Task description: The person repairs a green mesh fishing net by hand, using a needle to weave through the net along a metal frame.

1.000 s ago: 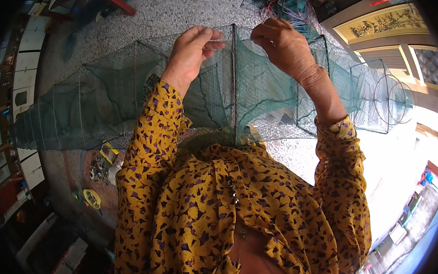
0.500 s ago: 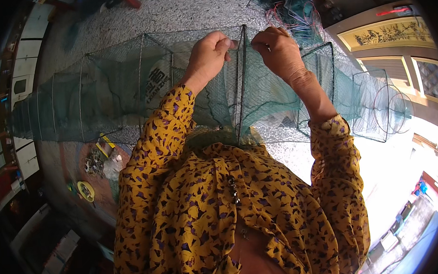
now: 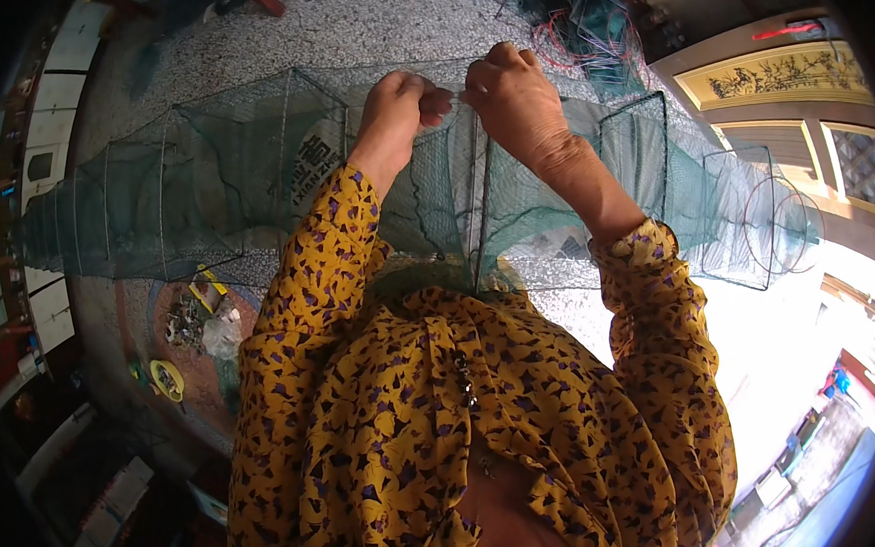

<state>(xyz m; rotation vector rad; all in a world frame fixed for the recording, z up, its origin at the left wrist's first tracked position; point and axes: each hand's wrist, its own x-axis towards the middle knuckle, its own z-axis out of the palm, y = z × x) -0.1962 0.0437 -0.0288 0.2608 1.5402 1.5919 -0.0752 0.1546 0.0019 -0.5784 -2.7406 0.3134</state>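
Observation:
A long green mesh fish trap with several thin metal frames stretches across in front of me, from far left to right. At its middle stands a dark frame bar. My right hand is closed in a pinch over the top of this bar and hides its upper corner. Just left of it, my left hand has its thumb and fingers pressed together, fingertips close to the right hand's. Something small and pale shows between the two hands, too small to name.
Behind on the right lies a heap of green netting with wires and reddish hoops. On the lower left are a yellow-rimmed basket, a clear plastic bag and a yellow tool. A framed yellow panel stands at right.
My right hand has moved left and slightly up, onto the bar's top. My left hand has shifted a little left. The gap between the hands is smaller.

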